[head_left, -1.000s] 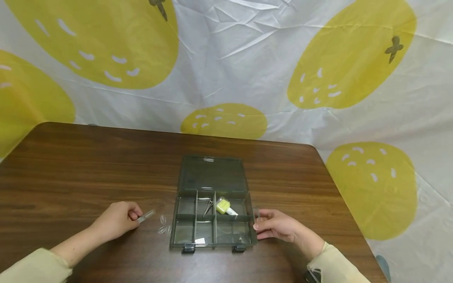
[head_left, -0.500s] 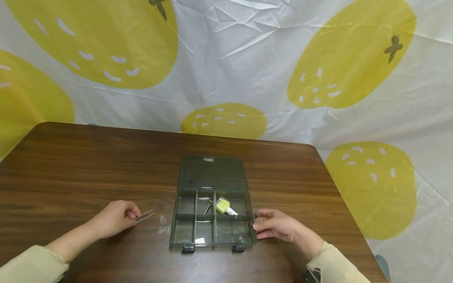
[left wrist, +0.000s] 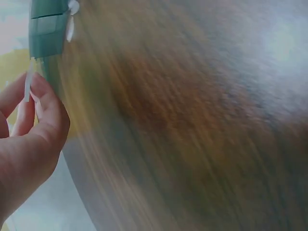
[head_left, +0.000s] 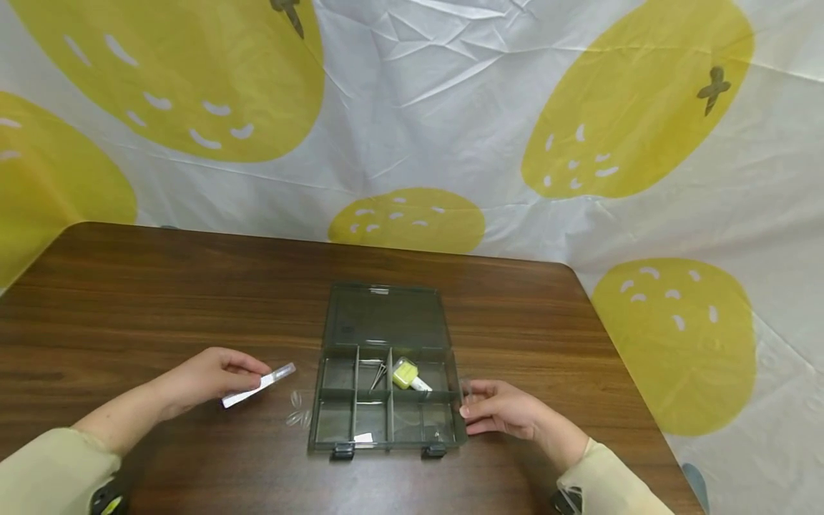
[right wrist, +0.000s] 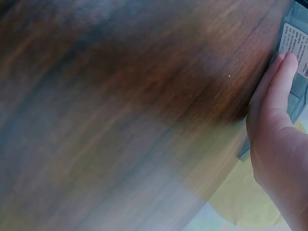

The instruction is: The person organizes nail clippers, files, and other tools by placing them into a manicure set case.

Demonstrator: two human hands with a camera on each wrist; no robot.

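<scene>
My left hand (head_left: 215, 379) pinches a slim, flat strip (head_left: 260, 386), part white and part see-through, between thumb and fingers above the table. Its exact kind I cannot tell. Several small clear oval pieces (head_left: 298, 416) lie between that hand and a smoky grey compartment box (head_left: 317, 418). The box stands with its lid (head_left: 386, 315) folded back. My right hand (head_left: 505, 411) rests against the box's right wall, fingers fairly straight. In the back right compartment lies a nail polish bottle (head_left: 405, 373), yellow with a white cap. A thin metal tool (head_left: 378, 376) leans in the back middle one.
The brown wooden table (head_left: 193, 286) ends at a white hanging cloth (head_left: 412, 143) printed with yellow fruit. Two dark latches (head_left: 343, 452) stick out at the box's front. A printed label (right wrist: 294, 45) shows on the box in the right wrist view.
My left hand has shifted slightly away from me and right, and the strip has turned so its white face shows and more of it sticks out. My right hand and the box stay put.
</scene>
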